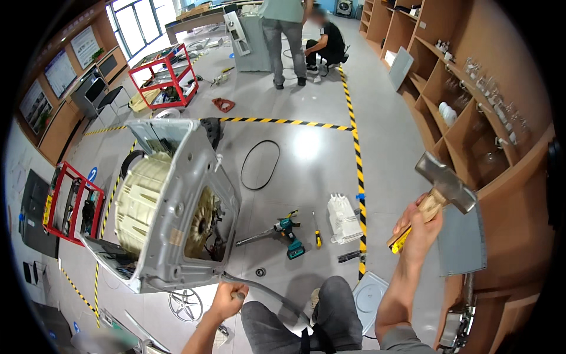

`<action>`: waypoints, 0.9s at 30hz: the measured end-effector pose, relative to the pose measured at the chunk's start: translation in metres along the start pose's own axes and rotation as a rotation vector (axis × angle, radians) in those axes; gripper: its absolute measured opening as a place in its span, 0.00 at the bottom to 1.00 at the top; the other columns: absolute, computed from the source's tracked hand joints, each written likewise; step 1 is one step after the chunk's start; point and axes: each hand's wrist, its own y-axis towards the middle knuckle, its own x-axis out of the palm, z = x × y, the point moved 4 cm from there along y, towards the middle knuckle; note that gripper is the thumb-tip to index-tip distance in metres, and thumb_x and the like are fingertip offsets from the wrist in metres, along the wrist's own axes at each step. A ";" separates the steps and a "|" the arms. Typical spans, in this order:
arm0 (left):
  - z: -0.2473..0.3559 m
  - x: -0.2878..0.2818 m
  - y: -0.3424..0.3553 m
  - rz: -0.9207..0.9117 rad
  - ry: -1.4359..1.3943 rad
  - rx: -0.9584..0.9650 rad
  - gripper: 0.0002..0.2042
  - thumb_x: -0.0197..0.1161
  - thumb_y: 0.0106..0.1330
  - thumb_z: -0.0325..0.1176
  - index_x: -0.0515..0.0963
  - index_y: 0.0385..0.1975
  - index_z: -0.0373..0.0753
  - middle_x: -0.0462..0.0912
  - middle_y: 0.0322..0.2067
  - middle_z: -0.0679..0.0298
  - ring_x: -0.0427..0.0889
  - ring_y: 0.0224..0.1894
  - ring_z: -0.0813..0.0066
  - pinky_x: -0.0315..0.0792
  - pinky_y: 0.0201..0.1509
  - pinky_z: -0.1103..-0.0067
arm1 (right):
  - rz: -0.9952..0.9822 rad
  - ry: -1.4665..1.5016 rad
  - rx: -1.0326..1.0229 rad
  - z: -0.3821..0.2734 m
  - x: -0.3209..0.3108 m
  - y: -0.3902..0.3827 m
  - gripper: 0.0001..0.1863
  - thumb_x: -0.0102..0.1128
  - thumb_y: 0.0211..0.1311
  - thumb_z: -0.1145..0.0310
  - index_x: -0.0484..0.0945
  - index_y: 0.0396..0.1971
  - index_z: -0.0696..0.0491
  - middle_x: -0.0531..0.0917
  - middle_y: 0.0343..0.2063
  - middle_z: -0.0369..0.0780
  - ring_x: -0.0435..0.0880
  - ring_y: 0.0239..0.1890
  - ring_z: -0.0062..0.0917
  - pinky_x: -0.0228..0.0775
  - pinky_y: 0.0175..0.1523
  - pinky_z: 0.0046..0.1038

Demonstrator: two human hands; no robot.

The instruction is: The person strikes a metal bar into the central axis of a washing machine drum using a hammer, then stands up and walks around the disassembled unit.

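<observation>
My right hand (420, 227) is raised at the right, closed round the wooden handle of a hammer (443, 183) with a heavy metal head. Low in the middle, my left hand (227, 302) is closed on a short rod, whose round end (238, 295) sticks out at the thumb side; the fingers hide most of it. Just beyond that hand stands a partly stripped washing machine (183, 194), its grey metal casing tilted and a cream plastic tub (143, 197) showing. A grey hose (274, 297) runs from its lower edge towards my knees.
On the floor ahead lie a cordless drill (288, 235), a screwdriver (318, 237), a white plastic part (344, 219) and a black belt (260, 165). Red tool carts (165, 76) stand left. Shelving (454, 112) lines the right. Two people (295, 44) are at the back.
</observation>
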 end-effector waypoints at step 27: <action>-0.150 -0.024 -0.414 0.709 -0.364 -1.151 0.17 0.52 0.57 0.39 0.62 0.10 0.40 0.58 0.06 0.67 0.60 0.07 0.71 0.55 0.09 0.74 | -0.067 -0.563 1.446 0.091 -0.248 -0.204 0.07 0.52 0.55 0.69 0.72 0.24 0.57 0.73 0.15 0.38 0.74 0.14 0.25 0.68 0.17 0.28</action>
